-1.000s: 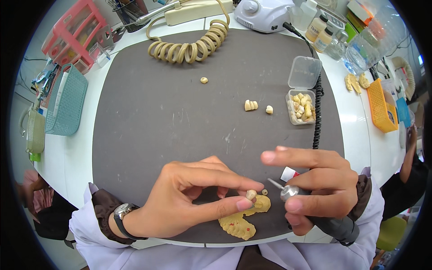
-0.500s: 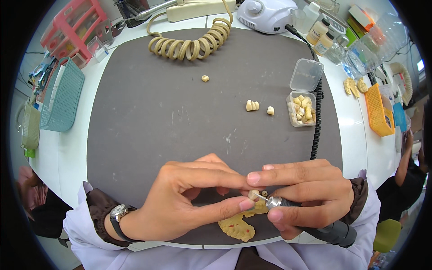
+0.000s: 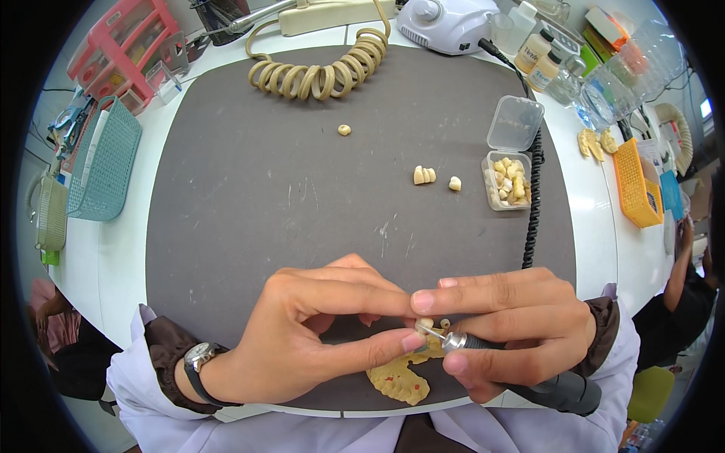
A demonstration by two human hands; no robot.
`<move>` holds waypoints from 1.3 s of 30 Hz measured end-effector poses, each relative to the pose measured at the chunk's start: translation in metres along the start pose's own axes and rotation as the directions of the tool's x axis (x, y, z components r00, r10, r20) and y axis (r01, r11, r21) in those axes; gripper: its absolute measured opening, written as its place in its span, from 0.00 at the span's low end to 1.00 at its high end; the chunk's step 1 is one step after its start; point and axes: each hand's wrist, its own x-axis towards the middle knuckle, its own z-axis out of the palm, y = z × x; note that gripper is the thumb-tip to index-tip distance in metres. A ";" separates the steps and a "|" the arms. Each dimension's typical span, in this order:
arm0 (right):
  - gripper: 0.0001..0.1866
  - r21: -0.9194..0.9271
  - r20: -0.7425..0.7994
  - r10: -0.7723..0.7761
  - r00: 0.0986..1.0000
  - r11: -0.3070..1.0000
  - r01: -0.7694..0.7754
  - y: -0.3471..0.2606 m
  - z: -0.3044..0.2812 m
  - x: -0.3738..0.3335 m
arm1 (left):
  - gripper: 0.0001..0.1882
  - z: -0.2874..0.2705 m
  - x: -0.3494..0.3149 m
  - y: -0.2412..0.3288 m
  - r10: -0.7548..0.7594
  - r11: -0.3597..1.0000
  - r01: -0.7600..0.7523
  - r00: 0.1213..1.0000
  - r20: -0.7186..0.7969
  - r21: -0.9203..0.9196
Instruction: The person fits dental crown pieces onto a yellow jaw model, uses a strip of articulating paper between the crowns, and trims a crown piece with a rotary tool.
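Note:
A small cream dental crown (image 3: 424,325) is pinched between the thumb and index finger of my left hand (image 3: 321,325). My right hand (image 3: 521,321) is wrapped round a black and silver rotary handpiece (image 3: 560,392), whose thin bur meets the crown or lies right against it. The right fingertips rest against the left index finger. Below both hands lies a yellow dental cast (image 3: 396,381) with small red marks, partly covered by my fingers. A tiny pale ring-like piece (image 3: 445,323) sits just beyond the bur.
Loose crowns (image 3: 424,175) lie mid-board on the grey mat (image 3: 249,196). An open clear box (image 3: 495,200) of tooth pieces stands at right, beside a black coiled cord (image 3: 533,204). A beige coiled hose (image 3: 310,81) and white control unit (image 3: 445,26) are at the back.
The handpiece and right fingers have shifted very slightly left, and the crown has turned a little in my left fingers. Both grips stay the same.

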 end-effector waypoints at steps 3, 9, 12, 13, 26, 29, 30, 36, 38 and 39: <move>0.07 0.020 0.036 -0.011 0.999 1.000 0.010 0.002 -0.003 -0.003 | 0.13 0.000 -0.001 0.002 -0.006 1.000 0.006 1.000 -0.008 0.008; 0.04 0.017 0.002 -0.007 1.000 1.000 0.007 0.001 -0.001 0.002 | 0.13 0.000 -0.001 0.001 0.011 1.000 -0.010 1.000 -0.015 0.026; 0.05 0.025 -0.002 -0.011 1.000 1.000 0.011 0.003 0.001 0.001 | 0.12 -0.001 -0.001 0.000 0.023 0.999 -0.023 1.000 -0.014 0.046; 0.05 0.030 -0.001 -0.016 1.000 0.999 0.016 0.002 0.000 0.001 | 0.12 -0.001 0.000 0.000 0.038 0.998 -0.037 0.999 -0.006 0.056; 0.02 0.052 0.056 -0.014 0.998 0.999 0.011 0.002 -0.004 0.002 | 0.13 -0.001 0.001 0.004 0.091 0.980 -0.086 0.996 -0.021 0.182; 0.02 0.049 0.058 -0.012 0.998 0.999 0.009 0.002 -0.004 0.001 | 0.13 -0.002 0.001 0.005 0.088 0.978 -0.082 0.996 -0.018 0.192; 0.02 0.048 0.060 -0.012 0.998 0.999 0.009 0.002 -0.004 0.001 | 0.13 -0.002 0.001 0.004 0.088 0.978 -0.083 0.996 -0.016 0.191; 0.04 0.046 0.075 -0.010 0.997 0.999 0.006 0.001 -0.003 -0.001 | 0.12 -0.001 0.000 0.005 0.108 0.967 -0.100 0.994 -0.022 0.232; 0.09 0.053 0.118 -0.009 0.993 0.999 0.003 0.003 -0.006 -0.002 | 0.12 -0.001 0.000 0.005 0.104 0.966 -0.094 0.994 -0.027 0.242; 0.11 0.054 0.129 -0.007 0.992 0.999 0.000 0.003 -0.006 -0.002 | 0.12 -0.001 0.000 0.005 0.102 0.965 -0.091 0.994 -0.030 0.247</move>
